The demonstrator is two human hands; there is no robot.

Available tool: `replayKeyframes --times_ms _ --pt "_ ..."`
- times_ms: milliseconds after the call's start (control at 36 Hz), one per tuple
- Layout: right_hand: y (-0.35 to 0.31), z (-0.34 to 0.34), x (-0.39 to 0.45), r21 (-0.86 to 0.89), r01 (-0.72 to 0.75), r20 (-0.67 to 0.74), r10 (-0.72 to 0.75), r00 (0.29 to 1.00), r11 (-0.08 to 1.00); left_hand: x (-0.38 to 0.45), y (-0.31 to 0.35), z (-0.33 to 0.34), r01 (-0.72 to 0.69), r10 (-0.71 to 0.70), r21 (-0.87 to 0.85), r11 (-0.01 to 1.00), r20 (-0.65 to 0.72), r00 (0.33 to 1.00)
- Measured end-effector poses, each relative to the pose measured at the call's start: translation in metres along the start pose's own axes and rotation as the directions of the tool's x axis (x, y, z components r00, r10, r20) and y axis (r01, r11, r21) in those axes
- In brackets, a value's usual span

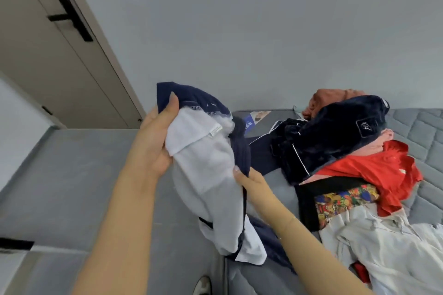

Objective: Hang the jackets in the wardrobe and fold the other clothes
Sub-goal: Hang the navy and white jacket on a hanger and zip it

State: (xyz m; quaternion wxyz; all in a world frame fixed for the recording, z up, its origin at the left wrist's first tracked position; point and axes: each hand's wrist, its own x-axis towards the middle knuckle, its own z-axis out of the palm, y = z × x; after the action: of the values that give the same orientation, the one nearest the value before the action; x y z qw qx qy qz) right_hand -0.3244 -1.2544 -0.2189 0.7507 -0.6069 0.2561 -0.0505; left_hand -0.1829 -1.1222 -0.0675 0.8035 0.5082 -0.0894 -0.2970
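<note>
I hold a navy garment with white lining up in front of me, above the edge of the grey bed. My left hand grips its top edge, thumb over the navy waistband. My right hand pinches the fabric lower down at the navy seam. To the right lies a heap of clothes on the bed: a dark navy fleece piece, a red garment, a colourful patterned piece with black trim, a white shirt and an orange-pink item at the back.
A beige door with a black handle stands at the upper left. Grey floor spreads below my left arm. My shoe toe shows at the bottom. A plain grey wall fills the upper view.
</note>
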Motion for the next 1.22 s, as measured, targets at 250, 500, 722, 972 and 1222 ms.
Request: replayKeyframes --times_ms 250,500,722,972,1222 --pt "-0.033 -0.092 -0.032 0.307 0.351 -0.828 0.067 0.556 0.884 0.058 -0.080 0.022 0.240 -0.322 0.278 0.930 0.302 0.897" --pt "0.068 -0.176 -0.101 0.177 -0.037 -0.937 0.180 0.298 0.983 0.051 -0.236 -0.001 0.542 -0.686 0.542 0.641 0.089 0.722" --pt "0.144 -0.156 -0.064 0.190 -0.468 -0.684 0.458 0.567 0.863 0.019 -0.282 -0.056 0.721 -0.739 0.419 0.552 -0.155 0.655" --pt "0.204 -0.105 0.068 -0.521 -0.479 -0.240 0.417 0.877 0.707 0.021 -0.319 -0.116 0.754 -0.665 0.340 0.562 -0.357 0.657" --pt "0.327 -0.069 0.168 -0.970 0.237 0.229 0.536 0.813 0.054 0.015 -0.374 -0.189 0.831 -0.710 0.229 0.507 -0.436 0.553"
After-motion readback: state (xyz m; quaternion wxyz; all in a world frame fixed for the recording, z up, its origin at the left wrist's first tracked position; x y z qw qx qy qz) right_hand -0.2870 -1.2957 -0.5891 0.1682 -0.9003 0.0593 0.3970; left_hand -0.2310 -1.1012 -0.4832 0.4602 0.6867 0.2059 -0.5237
